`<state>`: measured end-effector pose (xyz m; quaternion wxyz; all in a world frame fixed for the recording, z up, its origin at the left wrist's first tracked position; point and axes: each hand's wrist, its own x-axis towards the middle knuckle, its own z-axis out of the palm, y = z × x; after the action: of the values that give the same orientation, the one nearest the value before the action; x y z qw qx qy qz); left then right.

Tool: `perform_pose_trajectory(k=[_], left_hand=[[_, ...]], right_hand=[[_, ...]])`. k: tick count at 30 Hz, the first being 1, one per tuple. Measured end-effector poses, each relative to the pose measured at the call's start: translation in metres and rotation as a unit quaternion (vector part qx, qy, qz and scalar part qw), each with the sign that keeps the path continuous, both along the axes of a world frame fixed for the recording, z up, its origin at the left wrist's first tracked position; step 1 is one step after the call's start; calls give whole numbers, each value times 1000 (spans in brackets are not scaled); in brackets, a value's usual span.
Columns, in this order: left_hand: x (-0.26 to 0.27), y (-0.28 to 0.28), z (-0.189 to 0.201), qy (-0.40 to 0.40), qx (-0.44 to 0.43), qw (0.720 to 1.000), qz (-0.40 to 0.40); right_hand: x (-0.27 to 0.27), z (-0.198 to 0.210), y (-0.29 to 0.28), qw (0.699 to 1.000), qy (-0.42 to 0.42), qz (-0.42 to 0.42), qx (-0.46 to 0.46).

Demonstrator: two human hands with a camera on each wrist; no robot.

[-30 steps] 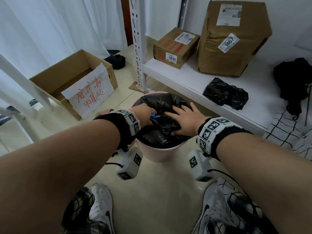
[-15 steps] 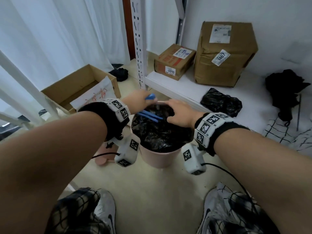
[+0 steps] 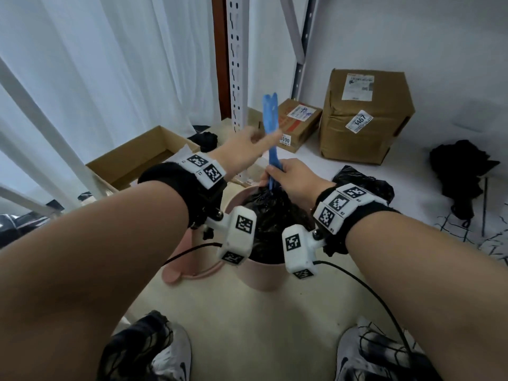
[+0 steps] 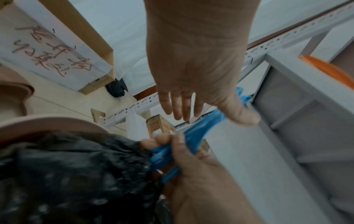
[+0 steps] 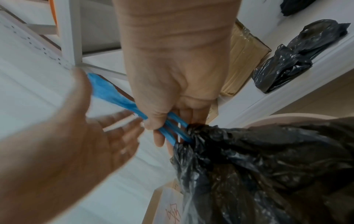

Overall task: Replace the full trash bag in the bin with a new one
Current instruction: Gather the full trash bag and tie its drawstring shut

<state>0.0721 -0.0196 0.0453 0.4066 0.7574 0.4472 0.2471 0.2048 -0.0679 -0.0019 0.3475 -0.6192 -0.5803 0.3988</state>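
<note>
White metal shelving (image 3: 343, 158) and cream floor surround a round pink plastic bin (image 3: 262, 273) holding the full black plastic trash bag (image 3: 270, 218). Head view: right hand (image 3: 292, 178) grasps the blue plastic drawstring (image 3: 270, 130) at the bag's gathered neck; left hand (image 3: 244, 151) is raised beside the strap. Left wrist view: left hand (image 4: 193, 78) has straight fingers, thumb (image 4: 241, 115) touching the drawstring (image 4: 199, 128). Right wrist view: right hand (image 5: 172, 84) is curled round the drawstring (image 5: 118, 98) at the bag (image 5: 268, 166)
</note>
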Motion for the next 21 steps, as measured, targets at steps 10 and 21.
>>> perform_pose_trajectory(k=[10, 21], left_hand=[[4, 4, -32, -19, -49, 999, 13], [3, 15, -32, -341, -296, 882, 133]], right_hand=[[8, 5, 3, 999, 33, 7, -8], [-2, 14, 19, 911, 357, -203, 27]])
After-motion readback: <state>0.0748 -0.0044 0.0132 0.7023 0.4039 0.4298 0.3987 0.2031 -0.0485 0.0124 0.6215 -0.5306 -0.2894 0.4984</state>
